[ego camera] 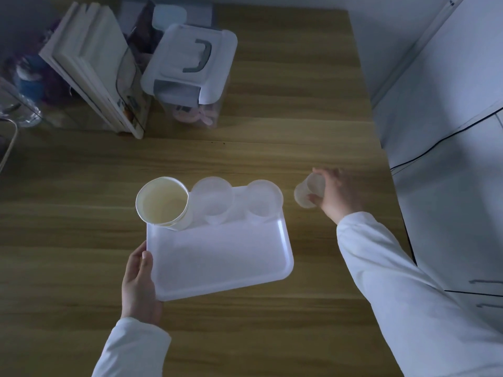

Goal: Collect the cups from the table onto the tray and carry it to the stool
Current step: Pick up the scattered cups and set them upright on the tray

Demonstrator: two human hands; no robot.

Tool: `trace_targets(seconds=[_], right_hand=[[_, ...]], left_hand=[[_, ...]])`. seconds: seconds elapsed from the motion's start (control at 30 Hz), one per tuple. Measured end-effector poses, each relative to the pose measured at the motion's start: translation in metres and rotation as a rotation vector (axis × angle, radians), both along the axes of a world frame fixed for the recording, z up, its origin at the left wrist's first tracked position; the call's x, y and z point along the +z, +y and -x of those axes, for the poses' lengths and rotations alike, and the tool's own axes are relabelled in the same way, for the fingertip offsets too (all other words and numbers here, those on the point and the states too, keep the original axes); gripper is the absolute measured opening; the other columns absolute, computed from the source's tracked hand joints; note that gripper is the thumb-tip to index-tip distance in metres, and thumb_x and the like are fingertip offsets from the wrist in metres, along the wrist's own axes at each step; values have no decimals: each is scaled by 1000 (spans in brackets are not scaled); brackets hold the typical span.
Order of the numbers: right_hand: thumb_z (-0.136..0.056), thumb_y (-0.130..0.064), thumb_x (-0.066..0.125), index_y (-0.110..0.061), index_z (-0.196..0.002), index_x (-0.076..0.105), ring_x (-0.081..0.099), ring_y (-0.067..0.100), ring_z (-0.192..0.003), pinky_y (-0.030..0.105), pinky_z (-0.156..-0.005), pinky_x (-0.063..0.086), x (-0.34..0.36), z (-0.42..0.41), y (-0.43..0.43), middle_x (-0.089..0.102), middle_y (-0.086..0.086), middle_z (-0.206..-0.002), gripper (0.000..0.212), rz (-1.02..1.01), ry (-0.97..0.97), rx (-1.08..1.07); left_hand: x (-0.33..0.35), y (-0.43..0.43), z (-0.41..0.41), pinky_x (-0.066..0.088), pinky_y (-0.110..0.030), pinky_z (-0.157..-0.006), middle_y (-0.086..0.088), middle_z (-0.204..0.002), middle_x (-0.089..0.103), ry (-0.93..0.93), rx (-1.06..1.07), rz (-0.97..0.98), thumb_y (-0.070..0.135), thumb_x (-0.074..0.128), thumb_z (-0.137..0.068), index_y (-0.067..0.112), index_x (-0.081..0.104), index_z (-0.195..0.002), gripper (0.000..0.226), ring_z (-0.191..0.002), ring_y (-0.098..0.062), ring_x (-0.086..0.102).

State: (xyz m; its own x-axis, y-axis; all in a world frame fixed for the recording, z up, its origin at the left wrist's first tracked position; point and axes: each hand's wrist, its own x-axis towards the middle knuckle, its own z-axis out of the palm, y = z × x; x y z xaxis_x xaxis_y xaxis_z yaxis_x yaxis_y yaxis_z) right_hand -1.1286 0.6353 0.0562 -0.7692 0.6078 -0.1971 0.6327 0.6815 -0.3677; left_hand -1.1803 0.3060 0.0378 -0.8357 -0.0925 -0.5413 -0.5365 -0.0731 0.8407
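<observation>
Head view. The left hand (140, 281) grips the near-left edge of the white tray (226, 257), thumb on the rim. Along the tray's far edge stand a paper cup (163, 204) and two clear cups (213, 198) (263, 197). The right hand (336, 193) closes around a fourth clear cup (309, 192), tilted, near the wooden tabletop's (272, 118) right edge. Its fingers are partly hidden behind the cup.

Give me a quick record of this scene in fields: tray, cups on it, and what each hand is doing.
tray: white tray on the wooden table
cups on tray: paper cup, two clear cups, along far edge
left hand: left hand grips tray's left edge
right hand: right hand holds a clear cup, right of tray
</observation>
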Motion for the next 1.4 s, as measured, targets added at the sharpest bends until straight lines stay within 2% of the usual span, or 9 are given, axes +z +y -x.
trace_targets(seconds=[0.27,0.4,0.47,0.63,0.83,1.1,1.2,1.3,1.4], right_hand=[[-72,-21,74,-11,-117,45,54,27,-103,34,-84,46,9,-18,13,50,11,-118,54,254,205,-282],[-82,-22,64,-19,-94,49,55,18,-99,33,-88,49,25,-40,-1,52,0,-101,19,788,530,-558],[-86,-19,58,-22,-93,49,55,17,-102,29,-85,49,29,-52,-13,51,3,-106,11,1057,675,-660],[-83,-20,59,-10,-100,53,57,24,-110,32,-91,51,37,-70,-44,54,13,-114,20,1422,841,-829],[-75,-18,61,-7,-100,58,61,25,-102,34,-91,51,55,-81,-86,64,12,-101,28,1629,956,-724],[-77,-2,56,-6,-104,49,63,18,-94,29,-88,53,56,-103,-123,68,4,-92,28,1501,916,-449],[-79,-7,61,-13,-112,45,62,8,-100,28,-91,50,60,-115,-134,65,1,-104,37,1165,704,-355],[-70,-9,71,-23,-117,40,60,-10,-94,10,-80,49,59,-120,-152,59,-7,-109,58,1021,677,-272],[-58,-22,77,-25,-115,44,57,6,-107,25,-96,44,48,-120,-173,57,-1,-116,66,824,714,-190]], left_hand=[[-2,1,1,54,-20,-51,5,-94,63,3,-8,3,23,41,-98,33,59,-100,21,-64,-2,64],[3,2,-2,53,-19,-49,4,-93,62,9,-27,-2,22,40,-98,28,57,-105,19,-65,-6,65],[6,2,-4,53,-19,-49,2,-93,62,9,-26,-4,22,41,-97,28,57,-104,19,-75,-14,60],[10,-3,-9,52,-18,-51,2,-93,62,20,-32,1,22,42,-97,31,59,-100,19,-77,-15,58],[11,-12,-21,53,-27,-63,3,-94,63,31,-50,-13,24,43,-97,32,59,-101,19,-83,-18,58],[19,-22,-36,53,-19,-55,2,-92,62,52,-53,-36,22,42,-97,30,59,-99,20,-80,-17,57],[19,-26,-40,51,-29,-66,-3,-100,61,54,-54,-35,23,42,-97,27,59,-104,19,-88,-23,56],[20,-25,-43,52,-26,-61,-1,-96,61,53,-58,-54,22,42,-97,26,58,-105,18,-84,-20,57],[21,-26,-46,53,-24,-59,2,-92,61,52,-67,-56,21,41,-97,27,58,-103,19,-78,-16,57]])
